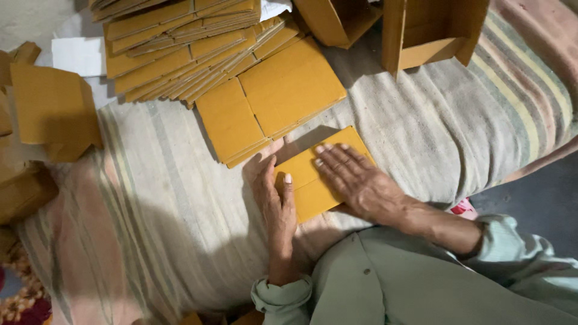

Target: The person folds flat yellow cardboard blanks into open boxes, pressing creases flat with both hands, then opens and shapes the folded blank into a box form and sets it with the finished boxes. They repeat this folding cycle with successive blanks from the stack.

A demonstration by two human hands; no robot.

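Both hands, left hand [272, 195] and right hand [355, 180], pressed flat with fingers extended, grasping nothing, on a yellow flattened carton [319, 174] beside stacked flat cartons [271, 102].

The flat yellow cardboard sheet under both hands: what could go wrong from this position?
1. The flat yellow cardboard sheet lies on a soft striped cloth, so pressing may bend it off its crease.
2. The right hand lies flat on top and the left hand only guards the edge; the sheet could slide.
3. The leaning stack of flat yellow cardboard blanks sits close behind; a push forward might knock it over.
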